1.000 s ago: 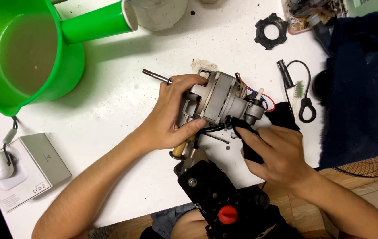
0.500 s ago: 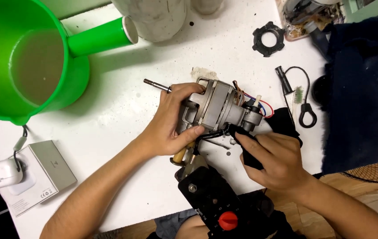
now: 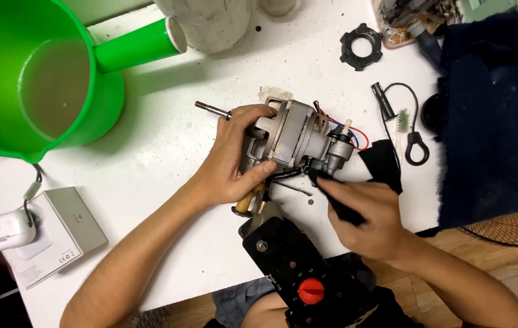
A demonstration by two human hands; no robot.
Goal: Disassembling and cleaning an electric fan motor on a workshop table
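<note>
Two hands on the work: left hand [image 3: 234, 161] clamped round the grey fan motor [image 3: 298, 136] over the white table [image 3: 168, 152], heavy, rigid, best gripped by its casing, while right hand [image 3: 371, 212] pinches what looks like black cloth [image 3: 383, 164] against it.

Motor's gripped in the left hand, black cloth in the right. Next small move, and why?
Probably draw the black cloth along the underside of the fan motor. The right hand presses the cloth against the motor's lower rear, near the wires, while the left hand clamps the housing above the white table, so it looks steadied for wiping.
</note>
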